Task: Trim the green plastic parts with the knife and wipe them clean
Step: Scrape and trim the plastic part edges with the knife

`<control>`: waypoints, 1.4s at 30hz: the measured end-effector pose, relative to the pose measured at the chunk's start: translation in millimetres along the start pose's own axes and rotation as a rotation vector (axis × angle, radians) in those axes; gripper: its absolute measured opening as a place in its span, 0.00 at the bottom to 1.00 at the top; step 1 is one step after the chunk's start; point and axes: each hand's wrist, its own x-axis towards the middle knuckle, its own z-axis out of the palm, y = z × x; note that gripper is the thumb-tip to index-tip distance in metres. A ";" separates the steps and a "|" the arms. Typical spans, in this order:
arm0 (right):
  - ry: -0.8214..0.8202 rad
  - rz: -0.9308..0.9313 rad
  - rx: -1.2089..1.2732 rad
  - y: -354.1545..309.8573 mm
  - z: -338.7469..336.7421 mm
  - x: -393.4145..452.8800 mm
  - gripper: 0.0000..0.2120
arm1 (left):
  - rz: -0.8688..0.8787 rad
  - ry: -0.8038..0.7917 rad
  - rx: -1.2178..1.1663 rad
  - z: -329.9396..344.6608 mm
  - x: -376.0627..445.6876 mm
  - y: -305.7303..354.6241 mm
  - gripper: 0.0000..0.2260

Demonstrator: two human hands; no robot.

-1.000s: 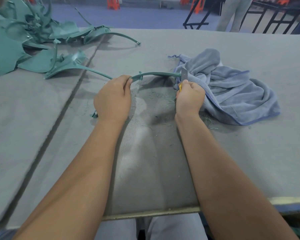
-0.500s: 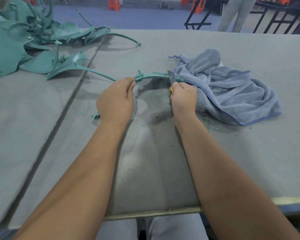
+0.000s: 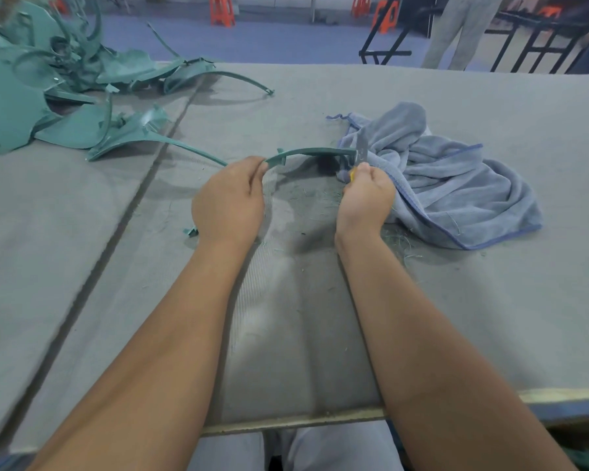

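Green plastic part is a curved strip held just above the surface, its long axis running left-right between the hands, arching slightly upward. Left hand pinches its left end; right hand is curled around the knife, blade up and touching the strip's right end (so that hand's the one doing the cutting). Next stroke probably runs along the strip, towel just beside.

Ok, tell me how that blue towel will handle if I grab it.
The blue towel lies bunched in soft folds, so it is probably floppy and will drape. It looks light and unlikely to slide on the felt-covered table.
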 end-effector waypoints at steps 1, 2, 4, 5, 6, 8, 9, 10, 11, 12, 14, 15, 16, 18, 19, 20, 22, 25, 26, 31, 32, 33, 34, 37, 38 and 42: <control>0.020 0.002 0.004 -0.8 -0.1 1.0 0.20 | -0.002 0.000 0.001 -0.2 0.2 -0.4 0.14; 0.032 0.000 -0.012 -0.8 0.2 1.7 0.19 | -0.004 -0.001 -0.001 0.0 0.5 -1.0 0.14; 0.031 -0.020 -0.100 0.4 1.1 1.6 0.18 | -0.002 -0.001 -0.003 0.2 0.8 -1.6 0.14; 0.015 -0.040 -0.160 1.6 1.7 0.7 0.19 | 0.011 -0.006 -0.003 0.5 0.3 -1.4 0.14; -0.015 -0.064 -0.232 2.2 2.4 -0.6 0.19 | 0.032 -0.017 -0.004 0.6 -0.2 -0.8 0.14; -0.071 -0.100 -0.356 2.7 3.2 -3.6 0.20 | 0.065 -0.043 -0.005 1.2 -1.2 -0.8 0.14; -0.084 -0.106 -0.382 3.0 2.7 -4.1 0.20 | 0.068 -0.048 -0.002 1.1 -1.3 -1.7 0.14; -0.093 -0.108 -0.385 3.4 2.0 -4.0 0.21 | 0.068 -0.047 0.001 1.2 -1.6 -2.6 0.14; -0.108 -0.113 -0.380 3.8 1.6 -4.7 0.21 | 0.071 -0.046 0.001 1.3 -1.8 -2.8 0.14; -0.144 -0.124 -0.381 4.0 1.9 -6.4 0.20 | 0.082 -0.051 0.001 1.7 -2.4 -2.3 0.14; -0.254 -0.181 -0.437 4.9 6.2 -14.3 0.20 | 0.122 -0.086 0.014 3.6 -3.7 0.6 0.14; -0.295 -0.214 -0.470 5.0 9.1 -19.1 0.21 | 0.137 -0.101 0.026 4.6 -3.9 2.4 0.14; -0.309 -0.240 -0.489 5.0 11.5 -22.5 0.21 | 0.136 -0.106 0.033 5.0 -3.6 3.5 0.14; -0.285 -0.260 -0.469 4.1 13.0 -24.4 0.21 | 0.104 -0.097 0.022 4.5 -2.7 3.8 0.14; -0.250 -0.254 -0.435 2.9 11.7 -23.8 0.21 | 0.083 -0.088 0.009 3.5 -2.4 3.6 0.14; -0.199 -0.239 -0.392 1.8 9.7 -21.8 0.20 | 0.063 -0.077 -0.003 2.6 -2.4 3.3 0.14; -0.083 -0.180 -0.321 0.2 5.2 -15.4 0.19 | 0.039 -0.061 -0.012 1.9 -2.3 3.3 0.14; 0.001 -0.095 -0.324 0.0 1.6 -7.6 0.19 | 0.028 -0.056 -0.008 2.3 -1.8 3.8 0.14; -0.009 -0.087 -0.342 0.7 1.3 -6.3 0.20 | 0.027 -0.062 -0.007 2.4 -1.4 3.5 0.14; -0.114 -0.147 -0.473 2.7 0.0 -8.7 0.20 | 0.032 -0.077 -0.018 1.9 -1.3 4.2 0.14; -0.127 -0.160 -0.479 2.8 -0.3 -8.5 0.20 | 0.033 -0.070 -0.025 1.3 -1.6 4.5 0.14; -0.137 -0.172 -0.478 2.4 -1.0 -8.1 0.20 | 0.034 -0.066 -0.029 0.7 -1.8 4.5 0.14; -0.146 -0.181 -0.471 1.9 -1.5 -7.1 0.20 | 0.038 -0.068 -0.029 0.3 -2.0 4.4 0.15; -0.171 -0.187 -0.433 1.4 -1.6 -5.1 0.20 | 0.054 -0.090 -0.004 0.1 -1.9 3.4 0.15; -0.173 -0.187 -0.422 1.5 -1.6 -4.8 0.20 | 0.058 -0.093 0.003 0.4 -1.8 3.1 0.15; -0.175 -0.178 -0.381 2.7 -1.1 -3.8 0.20 | 0.067 -0.095 0.017 0.8 -2.1 2.7 0.15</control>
